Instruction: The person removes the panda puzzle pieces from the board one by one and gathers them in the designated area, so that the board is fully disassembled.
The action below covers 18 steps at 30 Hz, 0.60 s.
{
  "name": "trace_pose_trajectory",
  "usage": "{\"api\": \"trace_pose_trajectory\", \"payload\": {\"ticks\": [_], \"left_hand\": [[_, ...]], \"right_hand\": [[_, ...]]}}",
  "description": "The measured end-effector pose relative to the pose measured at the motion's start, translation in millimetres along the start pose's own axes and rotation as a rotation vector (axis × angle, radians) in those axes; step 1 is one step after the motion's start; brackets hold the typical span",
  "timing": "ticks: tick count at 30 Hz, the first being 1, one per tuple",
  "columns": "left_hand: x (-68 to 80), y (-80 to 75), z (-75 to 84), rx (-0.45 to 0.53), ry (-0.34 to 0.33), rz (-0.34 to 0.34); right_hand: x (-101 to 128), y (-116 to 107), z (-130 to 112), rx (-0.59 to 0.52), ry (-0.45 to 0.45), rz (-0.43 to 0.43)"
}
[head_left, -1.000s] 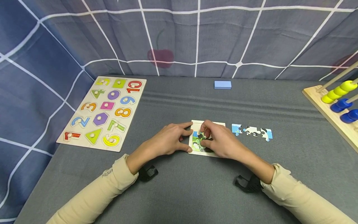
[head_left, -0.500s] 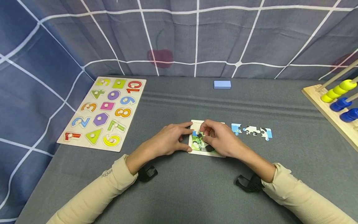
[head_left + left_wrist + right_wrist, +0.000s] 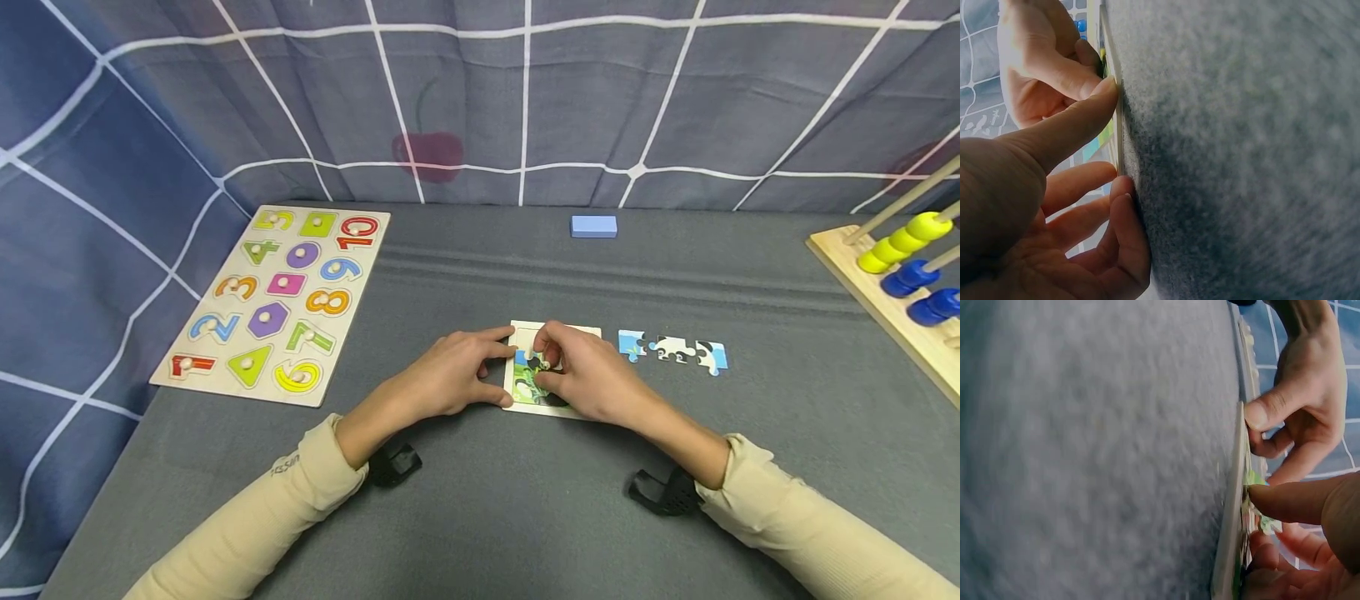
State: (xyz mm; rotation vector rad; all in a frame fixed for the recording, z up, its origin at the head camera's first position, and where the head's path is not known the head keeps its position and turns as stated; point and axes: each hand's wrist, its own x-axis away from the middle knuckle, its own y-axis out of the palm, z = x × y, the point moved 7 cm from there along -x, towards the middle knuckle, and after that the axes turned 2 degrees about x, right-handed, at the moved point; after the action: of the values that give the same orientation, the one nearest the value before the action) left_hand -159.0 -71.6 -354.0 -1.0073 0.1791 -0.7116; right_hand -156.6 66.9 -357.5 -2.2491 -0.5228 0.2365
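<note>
Puzzle tray (image 3: 519,327), a small cream-rimmed board with a green and black picture partly filled in, lies flat on the grey cloth table (image 3: 525,517) near the middle, between the two hands. The right hand (image 3: 588,379) rests over the tray's right half; its thumb and forefinger pinch a small puzzle piece (image 3: 542,364) down against the picture, the other fingers curled above it. In the right wrist view the thumb (image 3: 1291,501) presses onto the tray's face at its edge. The left hand (image 3: 450,375) steadies the tray from the left: its forefinger lies along the far left corner and its thumb touches the near left edge, the fingers only loosely bent, gripping nothing. The left wrist view shows that thumb (image 3: 1082,119) laid against the tray's rim.

Just to the right of the tray, apart from it, three loose pieces (image 3: 672,351) in blue, white and black lie in a row. Well to the left sits a wooden number board (image 3: 281,296) with coloured numerals and shapes. A blue block (image 3: 594,226) lies at the far edge, near the checked curtain (image 3: 480,92). An abacus (image 3: 896,275) with yellow and blue beads stands at the right edge.
</note>
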Motion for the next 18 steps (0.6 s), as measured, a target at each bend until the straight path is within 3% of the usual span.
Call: {"api": "trace_pose_trajectory", "payload": {"ticks": [6,18], "left_hand": [[1.0,-0.7,-0.1,0.005,-0.001,0.0],[1.0,-0.7,-0.4,0.012,0.013,-0.003]], "right_hand": [[-0.9,0.7,-3.1,0.042,0.007,0.014],[0.0,-0.8,2.2,-0.168,0.013,-0.029]]}}
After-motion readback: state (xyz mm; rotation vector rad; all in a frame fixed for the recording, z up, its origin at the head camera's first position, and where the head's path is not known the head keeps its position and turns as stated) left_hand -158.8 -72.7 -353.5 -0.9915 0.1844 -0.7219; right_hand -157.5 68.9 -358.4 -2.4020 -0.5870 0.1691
